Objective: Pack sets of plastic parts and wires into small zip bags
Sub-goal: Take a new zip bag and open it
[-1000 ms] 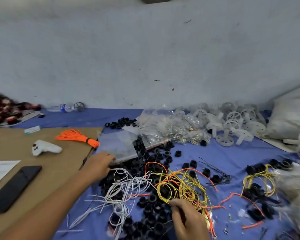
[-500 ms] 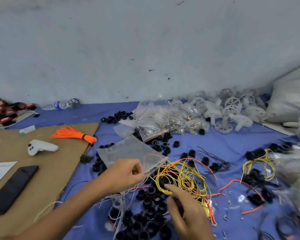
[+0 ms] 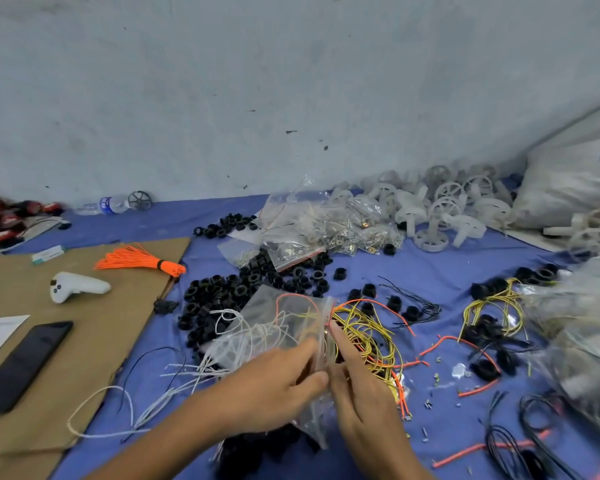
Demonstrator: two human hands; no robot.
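My left hand [image 3: 274, 386] pinches the edge of a small clear zip bag [image 3: 274, 323] held above the blue cloth [image 3: 430, 282]. My right hand [image 3: 357, 386] meets it at the bag's right edge, index finger straight along the bag's mouth; its grip is hard to make out. Yellow and orange wires [image 3: 364, 334] lie coiled just right of the bag. White wires [image 3: 243, 330] show beneath and through the bag. Black plastic rings [image 3: 229, 289] are heaped behind it.
A brown cardboard sheet [image 3: 84, 341] at left carries a black phone [image 3: 25, 365], a white controller [image 3: 73, 287] and an orange tassel [image 3: 139, 259]. Filled zip bags [image 3: 312, 230] and white plastic wheels [image 3: 440, 209] lie at the back. Black wires [image 3: 527, 438] sit at right.
My left hand lifted the clear bag from the cloth and brought it right toward the yellow wires. My right hand rose from the wires to meet the bag's edge.
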